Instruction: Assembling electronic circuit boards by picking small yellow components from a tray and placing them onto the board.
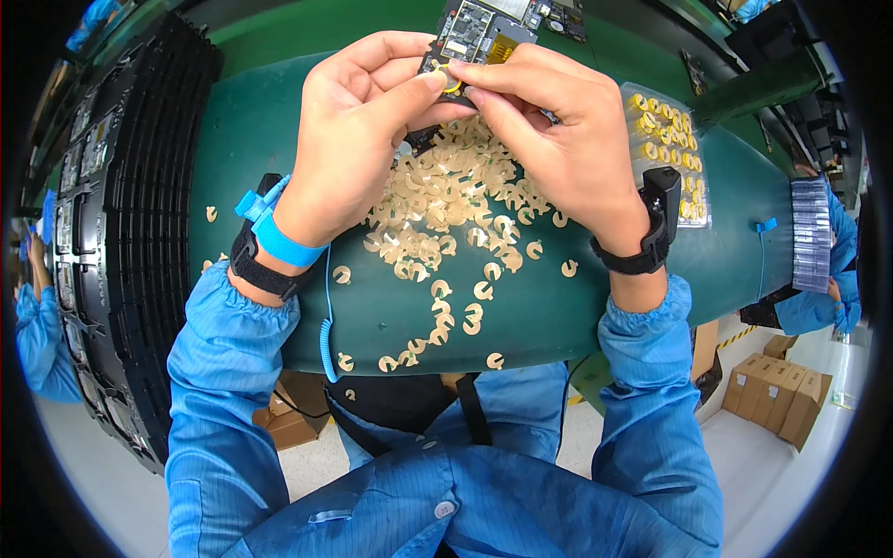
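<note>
Up at the far edge of the bench, my left hand (pixel 346 135) is closed on a black circuit board (pixel 465 35) with chips and a gold-coloured patch. A yellow-rimmed round piece (pixel 453 84), resembling a button cell, lies at the board's near corner, beside the left thumb. The fingers of my right hand (pixel 579 139) are pinched together at that piece, index fingertip on it and thumb just below. Below both hands spreads a heap of cream notched paper discs (pixel 446 191). Part of another dark component (pixel 423 141) shows behind the left fingers.
A clear tray (pixel 699 200) of yellow round pieces stands right on the green mat (pixel 521 325). Stacked black trays (pixel 130 214) rise at the left. A blue coiled cord (pixel 326 349) hangs from my left wrist strap. Cardboard boxes (pixel 777 395) sit on the floor; co-workers' sleeves show at both sides.
</note>
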Motion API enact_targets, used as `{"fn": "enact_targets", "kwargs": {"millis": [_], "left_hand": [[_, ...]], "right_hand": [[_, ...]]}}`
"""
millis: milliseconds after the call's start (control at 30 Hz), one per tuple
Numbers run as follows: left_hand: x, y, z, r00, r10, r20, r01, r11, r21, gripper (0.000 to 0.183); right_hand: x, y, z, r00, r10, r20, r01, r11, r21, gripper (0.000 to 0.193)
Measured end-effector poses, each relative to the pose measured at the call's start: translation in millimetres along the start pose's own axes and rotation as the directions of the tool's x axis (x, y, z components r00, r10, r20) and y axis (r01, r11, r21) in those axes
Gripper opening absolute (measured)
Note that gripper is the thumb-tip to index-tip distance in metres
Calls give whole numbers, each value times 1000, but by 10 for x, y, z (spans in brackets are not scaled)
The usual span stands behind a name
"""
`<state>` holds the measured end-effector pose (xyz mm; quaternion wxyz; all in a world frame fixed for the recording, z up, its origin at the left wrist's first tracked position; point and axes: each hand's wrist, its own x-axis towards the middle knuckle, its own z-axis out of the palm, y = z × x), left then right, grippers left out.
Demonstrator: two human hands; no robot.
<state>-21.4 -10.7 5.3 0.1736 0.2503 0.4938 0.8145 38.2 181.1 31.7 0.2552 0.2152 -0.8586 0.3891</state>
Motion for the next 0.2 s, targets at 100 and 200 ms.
{"fn": "enact_targets", "kwargs": {"millis": [100, 200], "left_hand": [[6, -11, -25, 1000, -7, 2, 7, 1000, -23, 28], [5, -21, -39, 1000, -24, 1, 24, 1000, -19, 29]], "right_hand": [[-4, -5, 7, 1000, -4, -9, 4, 1000, -17, 22], [-6, 8, 6, 999, -38, -2, 38, 997, -69, 22]]}}
